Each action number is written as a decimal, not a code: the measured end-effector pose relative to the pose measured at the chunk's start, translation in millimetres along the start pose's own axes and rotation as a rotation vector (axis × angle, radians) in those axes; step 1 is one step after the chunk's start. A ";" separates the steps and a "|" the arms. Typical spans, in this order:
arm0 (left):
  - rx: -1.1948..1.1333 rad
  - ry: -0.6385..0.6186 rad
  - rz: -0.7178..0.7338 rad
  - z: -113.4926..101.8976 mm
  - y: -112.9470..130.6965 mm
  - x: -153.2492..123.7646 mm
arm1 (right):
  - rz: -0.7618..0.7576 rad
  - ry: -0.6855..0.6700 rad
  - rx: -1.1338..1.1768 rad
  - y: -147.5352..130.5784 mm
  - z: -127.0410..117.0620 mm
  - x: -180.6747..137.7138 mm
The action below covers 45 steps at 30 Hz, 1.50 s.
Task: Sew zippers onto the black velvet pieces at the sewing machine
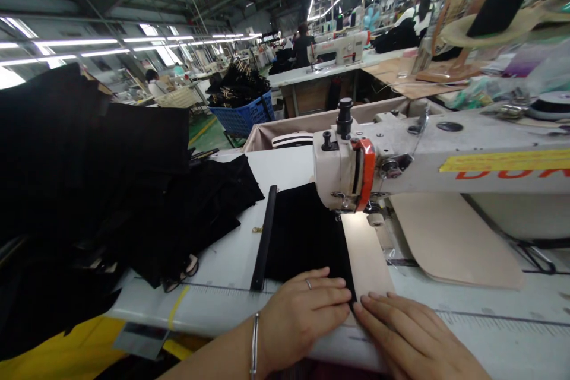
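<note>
My left hand (307, 309) lies with its fingers stretched over the lower edge of a black fabric panel (298, 231). A dark binding strip (264, 240) with a small gold-coloured zipper pull (257, 230) runs along the panel's left side. My right hand (414, 332) rests flat, fingertips on the near end of a beige piece (367, 249) where it meets the panel's right edge. Both hands are open, fingertips close together. The panel's right edge reaches up to the presser foot (338, 215) of the sewing machine (423, 148); the needle point is too small to make out.
A tall heap of black fabric pieces (111, 190) covers the table's left side, with scissors (182, 273) at its edge. Rounded beige panels (454, 243) lie beneath the machine arm. Behind stand a beige-lined bin (262, 136) and a loaded blue basket (243, 116).
</note>
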<state>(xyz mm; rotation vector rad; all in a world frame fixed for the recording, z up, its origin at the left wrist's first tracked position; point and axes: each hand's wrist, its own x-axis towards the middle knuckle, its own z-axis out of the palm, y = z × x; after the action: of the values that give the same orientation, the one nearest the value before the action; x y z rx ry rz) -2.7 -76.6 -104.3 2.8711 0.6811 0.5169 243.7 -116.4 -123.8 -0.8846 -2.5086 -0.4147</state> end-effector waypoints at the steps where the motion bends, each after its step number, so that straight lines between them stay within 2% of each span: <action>1: 0.003 0.009 -0.005 1.4 -2.8 1.2 | 0.014 0.000 0.001 0.7 0.5 2.0; 24: 0.099 -0.045 -0.034 -1.3 -63.4 43.9 | 0.329 -0.124 0.240 32.7 31.2 38.2; 30: 0.099 -0.020 -0.055 1.6 -80.8 54.8 | 0.332 -0.157 0.227 45.6 35.6 48.4; 35: 0.102 -0.008 -0.127 5.8 -90.8 62.3 | 0.325 -0.136 0.180 51.3 42.4 54.9; 45: 0.014 0.079 -0.234 9.8 -98.0 68.4 | 0.364 -0.141 0.133 55.3 50.2 60.4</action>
<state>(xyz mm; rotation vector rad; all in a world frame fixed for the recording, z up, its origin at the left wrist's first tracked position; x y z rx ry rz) 18.1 41.1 -114.5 2.7442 1.0201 0.5947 222.1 -22.9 -129.3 -1.3210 -2.3918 -0.0679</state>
